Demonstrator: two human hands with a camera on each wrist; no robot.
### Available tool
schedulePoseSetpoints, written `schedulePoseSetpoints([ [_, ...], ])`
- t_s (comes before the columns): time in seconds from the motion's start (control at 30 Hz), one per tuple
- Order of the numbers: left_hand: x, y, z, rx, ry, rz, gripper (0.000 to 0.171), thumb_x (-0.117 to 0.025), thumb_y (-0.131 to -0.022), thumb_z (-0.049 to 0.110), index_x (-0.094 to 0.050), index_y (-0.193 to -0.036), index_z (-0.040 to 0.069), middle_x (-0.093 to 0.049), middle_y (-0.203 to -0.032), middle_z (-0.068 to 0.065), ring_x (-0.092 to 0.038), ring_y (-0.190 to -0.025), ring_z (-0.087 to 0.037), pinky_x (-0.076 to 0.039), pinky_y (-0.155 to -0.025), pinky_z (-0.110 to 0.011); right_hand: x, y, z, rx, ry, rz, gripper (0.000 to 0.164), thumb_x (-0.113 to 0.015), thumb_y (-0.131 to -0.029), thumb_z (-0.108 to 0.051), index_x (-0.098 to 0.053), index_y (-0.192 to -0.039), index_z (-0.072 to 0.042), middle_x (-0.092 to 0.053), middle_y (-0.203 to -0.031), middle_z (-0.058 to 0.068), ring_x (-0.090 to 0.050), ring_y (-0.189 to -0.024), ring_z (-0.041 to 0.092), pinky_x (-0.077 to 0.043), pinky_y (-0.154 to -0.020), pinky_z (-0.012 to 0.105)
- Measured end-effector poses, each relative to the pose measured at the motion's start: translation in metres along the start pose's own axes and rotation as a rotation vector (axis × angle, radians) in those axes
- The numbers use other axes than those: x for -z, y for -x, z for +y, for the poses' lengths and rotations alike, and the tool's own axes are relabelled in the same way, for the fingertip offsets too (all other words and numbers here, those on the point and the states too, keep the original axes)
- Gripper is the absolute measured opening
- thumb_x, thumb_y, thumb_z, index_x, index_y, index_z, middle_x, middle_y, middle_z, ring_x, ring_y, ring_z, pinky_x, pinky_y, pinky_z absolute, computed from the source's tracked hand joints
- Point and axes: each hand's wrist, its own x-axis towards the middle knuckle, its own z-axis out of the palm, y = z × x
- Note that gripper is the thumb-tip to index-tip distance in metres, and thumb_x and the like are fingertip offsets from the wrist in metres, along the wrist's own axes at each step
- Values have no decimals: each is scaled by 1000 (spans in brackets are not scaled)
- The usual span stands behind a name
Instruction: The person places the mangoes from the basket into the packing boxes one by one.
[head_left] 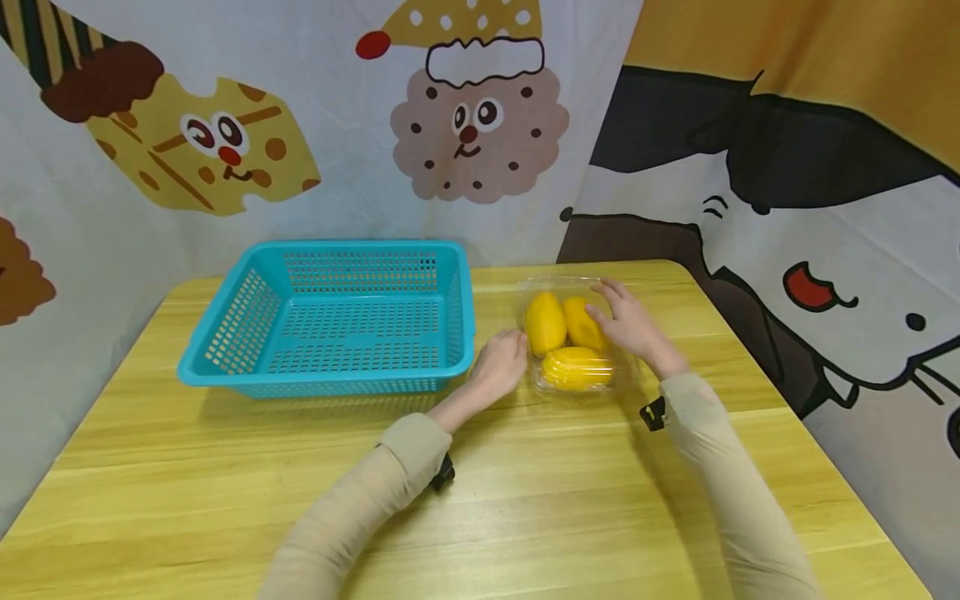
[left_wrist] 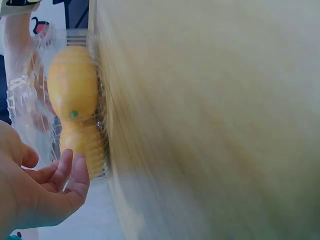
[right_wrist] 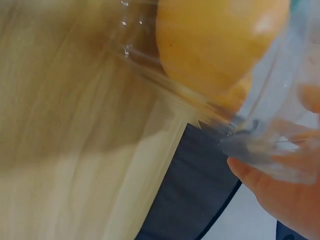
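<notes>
A clear plastic box [head_left: 551,283] stands at the table's right, holding several yellow mangoes [head_left: 545,325]; one shows a green stem spot in the left wrist view. My right hand [head_left: 633,323] grips the far right part of the box, its thumb and fingers on either side of the clear plastic [right_wrist: 287,150] in the right wrist view. My left hand [head_left: 501,364] is at the box's left side. Seen from the left wrist, its fingers [left_wrist: 79,172] are loosely bent and overlap the near end of the box, with nothing visible between them.
A blue perforated basket [head_left: 352,385] stands on the wooden table [head_left: 525,517], left of the box. Its inside shows only the slotted bottom. Behind the table hangs a cloth [head_left: 330,100] printed with cartoon figures. Black wrist cameras [head_left: 654,413] sit under both sleeves.
</notes>
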Motion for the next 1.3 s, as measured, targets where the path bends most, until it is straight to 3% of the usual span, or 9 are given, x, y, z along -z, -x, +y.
schedulePoseSetpoints([
  [0.07, 1, 3, 1, 1, 1, 0, 31, -33, -99, 23, -54, -80, 10, -47, -68, -3, -44, -57, -13, -37, -46, -22, -3, 0, 0, -4, -2, -3, 58, -39, -97, -38, -28, -142, -4, -12, -152, 18, -16, -137, 41, -20, -108, 59],
  [0.37, 4, 25, 11, -28, -39, -46, 34, -41, -96, 27, -58, -111, 1, -53, -66, -2, -44, -46, -9, -36, -38, -19, -9, 2, -6, -13, -9, 25, 58, -38, -98, -34, -24, -143, -1, -8, -152, 20, -16, -137, 41, -20, -108, 58],
  [0.57, 3, 37, 17, 24, -21, -114, 45, -43, -95, 28, -47, -128, -2, -51, -55, -1, -38, -36, -8, -28, -30, -17, -11, 3, -10, -30, -16, 24, 57, -37, -98, -33, -23, -143, -1, -7, -153, 19, -15, -137, 41, -21, -108, 58],
  [0.93, 1, 43, 18, 61, -5, -135, 47, -43, -94, 30, -46, -127, -3, -54, -62, -4, -40, -35, -9, -30, -30, -18, -14, 1, -12, -46, 14, 32, 57, -36, -98, -34, -23, -144, -3, -8, -152, 19, -17, -137, 41, -22, -109, 56],
  [1.03, 1, 43, 19, 72, 16, -143, 40, -43, -93, 29, -52, -118, -2, -52, -59, -2, -40, -37, -9, -29, -31, -18, -15, 1, -13, -48, 14, 38, 57, -36, -98, -34, -23, -144, -3, -8, -152, 20, -16, -138, 40, -22, -108, 56],
  [1.13, 1, 43, 19, 90, 53, -169, 27, -42, -94, 27, -58, -92, 5, -47, -54, 1, -37, -38, -9, -27, -31, -18, -15, 1, -13, -47, 18, 43, 57, -36, -98, -34, -22, -144, -3, -8, -152, 20, -17, -137, 40, -22, -108, 57],
  [1.23, 0, 43, 19, 101, 65, -195, 32, -40, -95, 26, -47, -66, 14, -40, -51, 4, -32, -39, -8, -25, -33, -18, -16, 0, -13, -44, 19, 48, 57, -37, -98, -33, -23, -144, -4, -8, -152, 19, -18, -137, 41, -23, -108, 57],
  [1.3, -1, 43, 20, 104, 63, -197, 37, -39, -95, 26, -40, -59, 17, -37, -51, 5, -30, -40, -8, -24, -35, -19, -16, 0, -13, -42, 19, 49, 56, -37, -98, -33, -23, -144, -4, -8, -152, 19, -18, -137, 41, -23, -108, 57],
])
